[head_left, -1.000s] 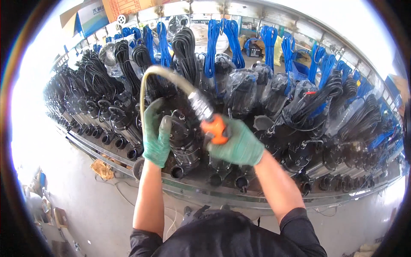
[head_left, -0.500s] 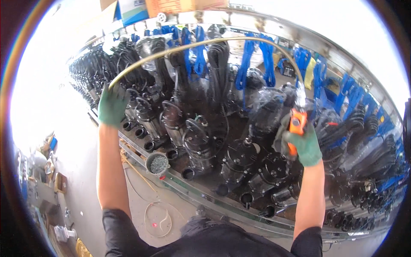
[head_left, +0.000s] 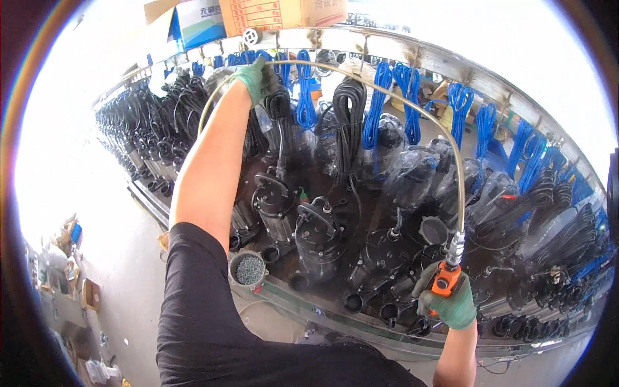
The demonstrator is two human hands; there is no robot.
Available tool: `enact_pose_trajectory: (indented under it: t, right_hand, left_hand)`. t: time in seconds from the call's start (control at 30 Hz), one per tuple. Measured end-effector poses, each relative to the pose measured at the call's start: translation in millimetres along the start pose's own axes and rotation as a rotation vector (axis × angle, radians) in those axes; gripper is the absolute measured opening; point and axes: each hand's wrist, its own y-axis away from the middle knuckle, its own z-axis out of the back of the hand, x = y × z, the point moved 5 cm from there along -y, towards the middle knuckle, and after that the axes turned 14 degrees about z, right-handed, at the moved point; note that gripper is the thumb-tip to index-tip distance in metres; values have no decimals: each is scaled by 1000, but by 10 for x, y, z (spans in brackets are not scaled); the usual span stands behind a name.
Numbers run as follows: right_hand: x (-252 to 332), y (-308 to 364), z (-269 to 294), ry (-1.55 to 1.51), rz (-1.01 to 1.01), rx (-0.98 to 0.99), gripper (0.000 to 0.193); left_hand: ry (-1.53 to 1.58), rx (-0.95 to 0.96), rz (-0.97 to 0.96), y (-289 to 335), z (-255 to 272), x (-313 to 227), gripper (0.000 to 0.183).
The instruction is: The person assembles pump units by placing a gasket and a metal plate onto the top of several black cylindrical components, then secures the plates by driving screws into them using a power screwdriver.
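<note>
In a green and grey work glove, my right hand (head_left: 459,303) grips an orange air tool (head_left: 446,279) low at the right. From the silver coupling (head_left: 456,248) on its top, a yellowish air hose (head_left: 460,187) arches up and over to the left. My left hand (head_left: 253,80), gloved the same, is closed on this hose at the far side, arm stretched out. Between and below my hands stand black and steel submersible pumps (head_left: 319,238) with handles on top. The tool's lower part is hidden by my fingers.
Blue cable coils (head_left: 305,97) and black cable bundles (head_left: 349,122) hang from a metal rail (head_left: 445,61). A round tub of small metal screws (head_left: 249,269) stands at the bench's near edge. Cardboard boxes (head_left: 284,13) sit beyond the rail; clutter lines the floor at left.
My left hand has swung up and right along the hose to the far side. My right hand has come lower and nearer with the air tool, and the view has shifted slightly.
</note>
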Motion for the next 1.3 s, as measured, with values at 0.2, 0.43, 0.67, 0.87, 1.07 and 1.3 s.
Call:
enact_pose_trajectory:
  t: [0.2,0.43,0.67,0.87,1.07,1.3]
  right_hand:
    - [-35,127,81,86,8,-178,37]
    - [-156,359,404,40,70,-283,38]
    - [-329,632,1580,71,213,-619,49]
    - [-14,346,1465,178,292,-554,21]
    - [-499,549,1340,66,262,-660,30]
    - [-1685,986,1110,37,244,-868,29]
  left_hand:
    - [-362,-159,65,47,-43,23,37]
    - [-429,-143,102,163,124,304,40]
    - [-457,99,-110,-546,673,151,38]
    - [-285,51,-77,204,652,597,36]
    - [-993,343,-718,1855,318,1650,40]
    - [-834,391,-415,2618,275,3222,23]
